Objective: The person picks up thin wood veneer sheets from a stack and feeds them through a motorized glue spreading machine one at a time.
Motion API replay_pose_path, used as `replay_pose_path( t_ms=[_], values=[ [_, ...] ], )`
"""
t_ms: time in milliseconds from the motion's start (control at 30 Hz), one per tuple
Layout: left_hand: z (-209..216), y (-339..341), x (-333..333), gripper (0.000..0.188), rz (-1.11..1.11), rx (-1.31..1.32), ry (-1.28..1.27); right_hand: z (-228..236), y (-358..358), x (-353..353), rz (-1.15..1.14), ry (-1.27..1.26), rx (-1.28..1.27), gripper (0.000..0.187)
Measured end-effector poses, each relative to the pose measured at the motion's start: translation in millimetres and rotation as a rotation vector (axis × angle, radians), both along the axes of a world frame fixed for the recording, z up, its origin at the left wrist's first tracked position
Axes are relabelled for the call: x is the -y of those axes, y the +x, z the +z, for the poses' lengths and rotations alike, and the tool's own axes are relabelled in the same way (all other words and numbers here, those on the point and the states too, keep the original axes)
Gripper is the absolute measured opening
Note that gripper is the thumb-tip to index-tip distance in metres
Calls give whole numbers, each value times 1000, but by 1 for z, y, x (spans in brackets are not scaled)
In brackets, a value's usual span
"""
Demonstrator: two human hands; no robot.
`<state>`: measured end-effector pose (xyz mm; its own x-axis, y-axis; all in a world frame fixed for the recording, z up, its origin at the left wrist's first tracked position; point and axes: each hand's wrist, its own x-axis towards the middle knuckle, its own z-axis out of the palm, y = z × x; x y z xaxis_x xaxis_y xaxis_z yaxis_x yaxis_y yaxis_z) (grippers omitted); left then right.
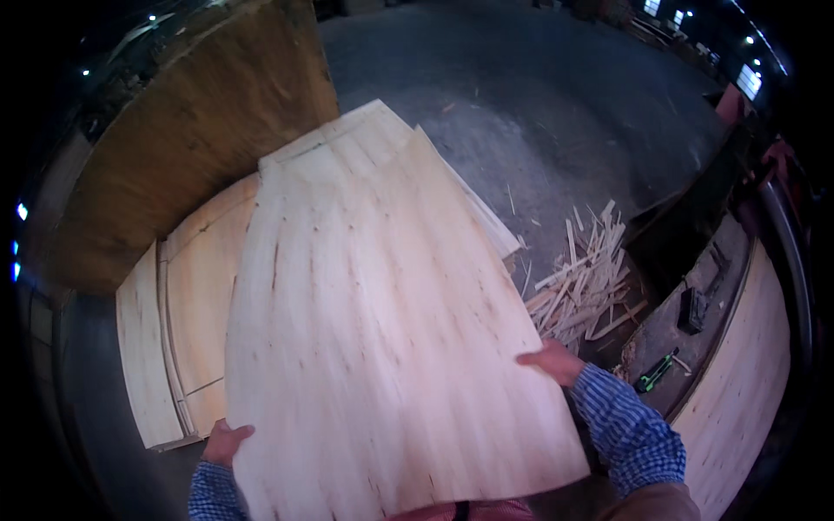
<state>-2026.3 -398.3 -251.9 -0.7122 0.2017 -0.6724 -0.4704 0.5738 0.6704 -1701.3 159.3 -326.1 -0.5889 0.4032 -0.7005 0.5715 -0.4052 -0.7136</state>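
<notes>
A large pale wood veneer sheet (382,330) spans the middle of the view, from close to my body out toward a stack beyond. My left hand (228,441) grips its left edge near the lower corner, thumb on top. On the opposite edge, somewhat farther out, my right hand (553,361) holds the sheet with its thumb over the face; the other fingers are hidden underneath. The sheet's far part lies over other veneer sheets (326,143), whose edges show beyond it and at its right.
More veneer sheets (201,286) lie stacked at left, before an upright brown wooden board (208,130). Wood scraps (586,282) are heaped on the floor at right. A green utility knife (658,372) and small black object (691,310) rest on a ledge beside another wood sheet (738,391).
</notes>
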Motion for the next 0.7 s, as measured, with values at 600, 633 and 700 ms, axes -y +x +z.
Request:
replay_pose_path(
  t_ms=[600,633,700],
  values=[
    [116,57,128,45,-546,-206,124,153,217,276,-159,230,-95,34],
    [114,50,158,48,-527,-256,145,167,217,286,-75,303,-33,36],
    [139,55,151,49,-625,-284,79,181,233,316,-149,369,-142,37]
  ],
)
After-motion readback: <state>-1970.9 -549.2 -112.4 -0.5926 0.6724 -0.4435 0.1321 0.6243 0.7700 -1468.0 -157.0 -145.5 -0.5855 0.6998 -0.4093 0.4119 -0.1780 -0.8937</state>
